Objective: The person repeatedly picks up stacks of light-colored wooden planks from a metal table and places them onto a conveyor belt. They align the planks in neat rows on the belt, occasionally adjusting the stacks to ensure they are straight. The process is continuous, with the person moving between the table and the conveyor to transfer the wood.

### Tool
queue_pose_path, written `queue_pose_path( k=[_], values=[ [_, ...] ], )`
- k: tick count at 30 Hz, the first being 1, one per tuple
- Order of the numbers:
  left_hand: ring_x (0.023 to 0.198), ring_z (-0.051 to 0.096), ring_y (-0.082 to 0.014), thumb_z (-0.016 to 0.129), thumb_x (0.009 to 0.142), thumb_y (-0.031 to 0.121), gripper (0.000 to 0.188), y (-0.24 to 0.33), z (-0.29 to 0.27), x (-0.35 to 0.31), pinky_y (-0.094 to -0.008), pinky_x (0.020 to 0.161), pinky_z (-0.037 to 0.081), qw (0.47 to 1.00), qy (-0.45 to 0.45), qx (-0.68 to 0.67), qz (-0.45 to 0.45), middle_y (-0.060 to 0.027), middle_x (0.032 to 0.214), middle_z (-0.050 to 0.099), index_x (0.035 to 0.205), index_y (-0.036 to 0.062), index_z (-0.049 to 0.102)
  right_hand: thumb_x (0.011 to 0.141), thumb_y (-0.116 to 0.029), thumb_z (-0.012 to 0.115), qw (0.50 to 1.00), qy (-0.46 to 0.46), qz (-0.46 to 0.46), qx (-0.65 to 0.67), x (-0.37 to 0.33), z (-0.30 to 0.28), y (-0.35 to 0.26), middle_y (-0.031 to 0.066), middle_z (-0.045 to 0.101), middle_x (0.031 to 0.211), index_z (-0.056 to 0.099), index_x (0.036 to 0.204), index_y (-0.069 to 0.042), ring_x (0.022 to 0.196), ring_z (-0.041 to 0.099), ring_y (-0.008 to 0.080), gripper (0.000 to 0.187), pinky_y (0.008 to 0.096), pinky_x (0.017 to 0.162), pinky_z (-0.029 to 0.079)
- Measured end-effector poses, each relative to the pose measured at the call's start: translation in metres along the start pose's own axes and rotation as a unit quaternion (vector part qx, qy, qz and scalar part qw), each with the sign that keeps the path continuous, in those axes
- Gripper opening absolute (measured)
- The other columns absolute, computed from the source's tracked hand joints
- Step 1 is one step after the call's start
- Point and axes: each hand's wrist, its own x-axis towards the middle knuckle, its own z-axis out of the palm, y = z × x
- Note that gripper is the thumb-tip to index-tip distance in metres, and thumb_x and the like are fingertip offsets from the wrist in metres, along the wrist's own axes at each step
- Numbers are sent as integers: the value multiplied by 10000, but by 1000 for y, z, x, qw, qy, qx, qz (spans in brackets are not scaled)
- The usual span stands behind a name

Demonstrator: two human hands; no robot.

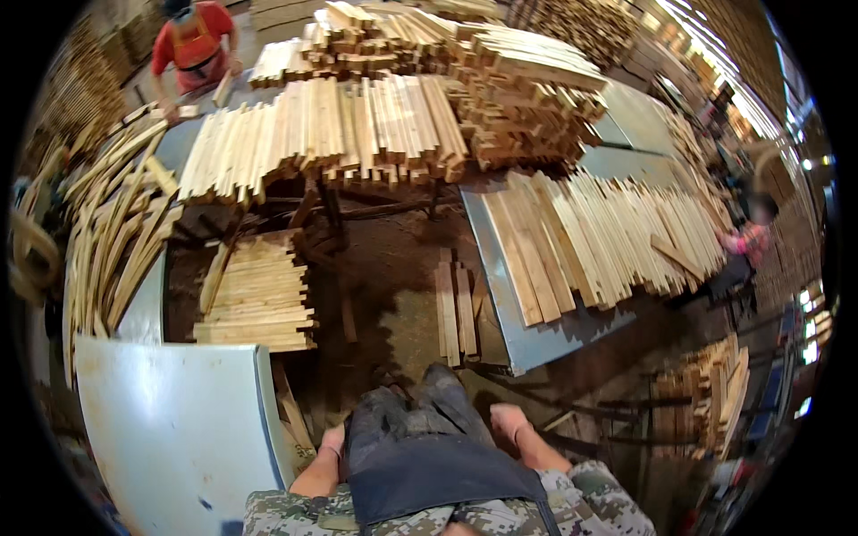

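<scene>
Both my arms hang at my sides in camouflage sleeves, over a dark apron (438,482). My left hand (332,439) is beside my left thigh, close to the edge of a pale blue metal panel (179,420). Its fingers are turned down and too small to read. My right hand (508,418) hangs off my right thigh, nearest to the corner of a blue metal table (520,357); its fingers are mostly hidden from above. I see nothing held in either hand. Ahead on the floor lie a few wooden boards (456,304).
Sawn wooden strips (617,241) cover the right table. Larger stacks of strips (331,125) stand ahead, and a lower stack (255,295) sits at left. Loose thin offcuts (116,232) pile far left. One person (192,49) works at far left, another (749,241) at right.
</scene>
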Motion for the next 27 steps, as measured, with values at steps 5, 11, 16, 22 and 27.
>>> queue_pose_path(
  k=[5, 11, 16, 22, 27],
  values=[
    [975, 667, -226, 670, 918, 293, 363, 158, -120, 81, -398, 908, 535, 939, 71, -336, 13, -88, 1005, 749, 1097, -3, 782, 991, -146, 655, 661, 31, 153, 734, 86, -169, -87, -41, 480, 729, 549, 847, -144, 569, 417, 86, 178, 259, 494, 313],
    [1151, 681, -198, 739, 979, 290, 434, 238, -175, 112, -331, 1060, 490, 903, 128, -408, 45, -87, 1239, 764, 1302, 0, 741, 1012, -125, 680, 659, -46, 123, 741, 192, -253, -128, -30, 532, 761, 645, 977, -104, 582, 450, 85, 54, 261, 506, 353],
    [1176, 698, -253, 717, 950, 296, 428, 201, -161, 124, -355, 1037, 511, 932, 189, -307, -26, -144, 1236, 769, 1245, -10, 766, 1013, -282, 691, 785, -92, 116, 602, 285, -311, -132, -7, 620, 835, 733, 1122, -63, 668, 536, 127, 248, 295, 596, 437],
    [760, 727, -292, 731, 903, 348, 392, 144, -112, 116, -421, 692, 554, 867, 133, -398, -269, -172, 897, 767, 997, -28, 785, 954, -436, 666, 946, -51, -11, 320, 379, -408, -141, 208, 750, 1274, 735, 1284, -34, 1253, 670, 386, 526, 421, 1070, 494],
    [971, 708, -258, 735, 907, 411, 476, 198, -137, 143, -419, 890, 542, 887, 147, -330, -287, -180, 1066, 763, 1060, -38, 784, 972, -425, 650, 944, -58, -105, 308, 422, -511, -174, 250, 662, 1433, 653, 1401, 37, 1389, 592, 372, 631, 390, 1173, 445]
  ],
)
